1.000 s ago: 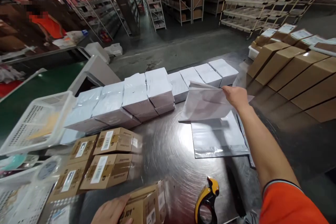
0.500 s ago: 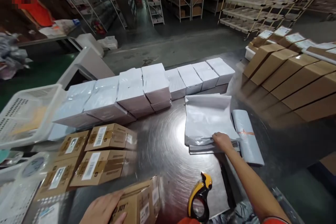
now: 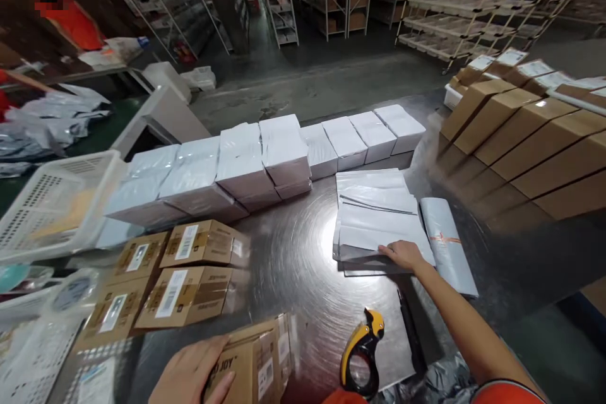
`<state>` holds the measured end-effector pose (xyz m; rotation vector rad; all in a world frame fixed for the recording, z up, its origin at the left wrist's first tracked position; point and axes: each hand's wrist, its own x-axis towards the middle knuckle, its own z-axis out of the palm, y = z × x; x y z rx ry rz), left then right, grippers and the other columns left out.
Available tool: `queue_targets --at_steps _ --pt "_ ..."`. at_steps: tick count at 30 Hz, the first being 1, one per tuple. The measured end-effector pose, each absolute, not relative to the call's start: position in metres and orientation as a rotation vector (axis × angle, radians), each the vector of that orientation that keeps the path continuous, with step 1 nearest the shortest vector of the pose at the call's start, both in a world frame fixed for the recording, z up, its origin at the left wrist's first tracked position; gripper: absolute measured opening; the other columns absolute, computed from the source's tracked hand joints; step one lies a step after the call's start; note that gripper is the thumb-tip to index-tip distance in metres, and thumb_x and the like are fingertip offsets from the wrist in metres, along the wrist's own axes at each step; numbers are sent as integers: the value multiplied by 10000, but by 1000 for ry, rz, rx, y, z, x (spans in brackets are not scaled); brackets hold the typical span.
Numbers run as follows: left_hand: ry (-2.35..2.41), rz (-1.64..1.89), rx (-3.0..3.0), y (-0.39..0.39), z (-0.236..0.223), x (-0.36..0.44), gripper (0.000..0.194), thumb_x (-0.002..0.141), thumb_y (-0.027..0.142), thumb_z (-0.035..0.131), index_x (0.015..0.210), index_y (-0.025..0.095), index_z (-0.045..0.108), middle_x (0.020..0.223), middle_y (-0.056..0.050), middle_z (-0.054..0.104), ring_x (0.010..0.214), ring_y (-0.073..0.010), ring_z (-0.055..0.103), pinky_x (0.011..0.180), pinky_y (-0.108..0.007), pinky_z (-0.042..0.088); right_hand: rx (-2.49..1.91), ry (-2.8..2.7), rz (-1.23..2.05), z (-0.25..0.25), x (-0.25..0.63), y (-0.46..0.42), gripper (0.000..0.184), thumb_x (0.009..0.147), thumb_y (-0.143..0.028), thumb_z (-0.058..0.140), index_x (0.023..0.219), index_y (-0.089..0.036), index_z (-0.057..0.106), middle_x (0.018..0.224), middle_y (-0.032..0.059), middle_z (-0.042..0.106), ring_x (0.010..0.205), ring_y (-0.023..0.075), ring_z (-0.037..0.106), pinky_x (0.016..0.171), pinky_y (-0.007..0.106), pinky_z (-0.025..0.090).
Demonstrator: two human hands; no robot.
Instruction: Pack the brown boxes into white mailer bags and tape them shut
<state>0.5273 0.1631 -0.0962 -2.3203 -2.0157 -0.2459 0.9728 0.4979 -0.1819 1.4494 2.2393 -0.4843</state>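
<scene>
Head view: our left hand (image 3: 192,375), fingers spread, grips the near carton (image 3: 253,363) at the bottom edge. Our right hand (image 3: 402,255) pinches the front edge of the mailer stack (image 3: 379,218), left of the banded roll (image 3: 447,245).

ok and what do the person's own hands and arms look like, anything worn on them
The left hand is bare, with no glove and no ring to be seen. The right hand is ungloved too, and its forearm is uncovered up to a bright orange fabric sleeve edged with a thin dark and pale trim.
</scene>
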Motion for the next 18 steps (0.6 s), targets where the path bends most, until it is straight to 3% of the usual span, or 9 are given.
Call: queue_targets --at_steps 7,10,13,18 --pt "-2155 -213 -2301 161 -100 530 413 910 518 491 1182 256 659 1109 -52 740 974 -249 691 832 -361 558 1429 2192 -499 -187 959 476 542 987 -531 346 960 -178 756 1021 152 736 1007 292 683 757 339 452" --pt "-2187 -226 -2290 161 -98 532 414 913 525 486 1171 254 662 1114 -54 737 990 -250 684 858 -375 549 1493 2219 -411 -191 953 471 385 968 -405 443 1136 -145 672 1129 168 676 1022 290 667 753 336 455" --pt "-2198 -236 -2286 163 -98 534 418 910 528 492 1168 250 668 1117 -55 737 996 -249 683 862 -376 548 1533 2257 -332 -195 950 469 414 907 -330 566 1259 -113 557 1217 195 596 1050 300 637 756 335 461" --pt "-2192 -254 -2288 165 -94 536 412 922 520 469 1147 251 685 1101 -55 744 983 -248 691 854 -374 555 1464 2333 -289 -203 948 466 265 935 -165 480 1176 -116 578 1193 195 584 1098 279 586 763 309 454"
